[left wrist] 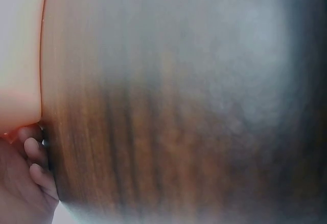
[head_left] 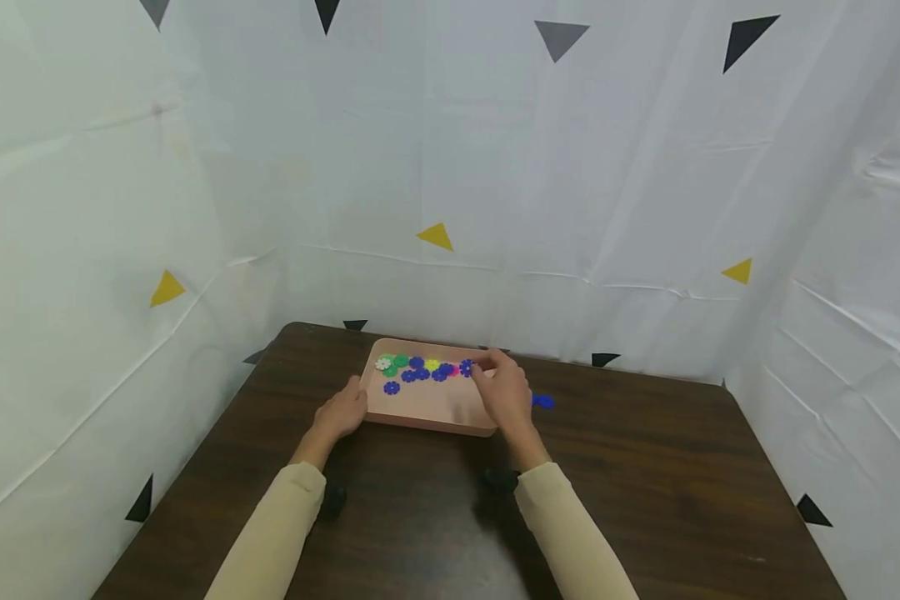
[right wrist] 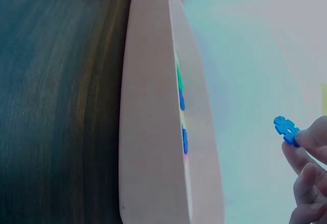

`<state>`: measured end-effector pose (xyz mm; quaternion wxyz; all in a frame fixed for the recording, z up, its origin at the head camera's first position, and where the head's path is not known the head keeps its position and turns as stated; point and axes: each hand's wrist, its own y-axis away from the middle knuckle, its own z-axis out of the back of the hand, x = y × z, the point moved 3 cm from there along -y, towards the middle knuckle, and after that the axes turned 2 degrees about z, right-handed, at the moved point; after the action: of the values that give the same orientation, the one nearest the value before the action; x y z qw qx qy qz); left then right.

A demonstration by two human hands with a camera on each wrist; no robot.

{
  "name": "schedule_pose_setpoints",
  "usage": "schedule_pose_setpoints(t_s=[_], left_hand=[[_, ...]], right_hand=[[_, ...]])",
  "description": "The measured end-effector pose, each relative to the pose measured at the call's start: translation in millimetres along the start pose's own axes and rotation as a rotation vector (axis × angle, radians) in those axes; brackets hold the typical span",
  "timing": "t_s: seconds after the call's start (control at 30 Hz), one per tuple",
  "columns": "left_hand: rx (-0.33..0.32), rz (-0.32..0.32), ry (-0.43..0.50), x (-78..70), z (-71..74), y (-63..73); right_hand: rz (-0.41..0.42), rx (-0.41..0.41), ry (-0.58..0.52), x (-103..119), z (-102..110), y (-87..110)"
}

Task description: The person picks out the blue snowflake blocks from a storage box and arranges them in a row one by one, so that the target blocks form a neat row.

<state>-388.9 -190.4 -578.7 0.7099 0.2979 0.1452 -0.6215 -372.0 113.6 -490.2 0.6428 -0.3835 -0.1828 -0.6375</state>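
Note:
My right hand (head_left: 507, 393) pinches a blue snowflake-shaped plastic disc (right wrist: 285, 128) between thumb and finger, raised over the right part of a pink tray (head_left: 423, 407). At the tray's left end my left hand (head_left: 342, 408) grips the side. In the left wrist view its curled fingers (left wrist: 34, 150) sit at the tray's corner. Along the back of the tray lie several similar discs: green pieces (head_left: 401, 361), a whitish one, yellow (head_left: 432, 365), pink and several blue. A single blue disc (head_left: 392, 388) lies apart, nearer the front left.
Another blue piece (head_left: 543, 402) lies on the dark wooden table (head_left: 645, 467), just right of the tray. A white sheet (head_left: 495, 167) with printed triangles hangs behind the table and along both sides.

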Motion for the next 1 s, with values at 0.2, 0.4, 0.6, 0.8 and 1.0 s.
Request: schedule_pose_setpoints(t_s=[0.2,0.4,0.6,0.8,1.0], left_hand=[[-0.011,-0.008,0.011,0.5,-2.8,3.2],[-0.027,-0.024,0.0,0.4,-4.3,1.8],[-0.026,-0.027,0.007,0.1,-4.4,0.8],[-0.028,-0.022,0.011,-0.7,-3.1,2.2],[-0.02,-0.013,0.012,-1.6,-3.5,0.9]], right_hand=[[-0.038,-0.017,-0.063,-10.3,8.8,0.2],[-0.044,-0.041,-0.238,-35.7,21.1,-1.9],[-0.092,-0.067,-0.339,-62.0,33.8,-1.3],[-0.142,-0.094,-0.402,-82.8,47.0,-1.9],[-0.168,-0.129,-0.414,-100.2,58.0,-0.6]])
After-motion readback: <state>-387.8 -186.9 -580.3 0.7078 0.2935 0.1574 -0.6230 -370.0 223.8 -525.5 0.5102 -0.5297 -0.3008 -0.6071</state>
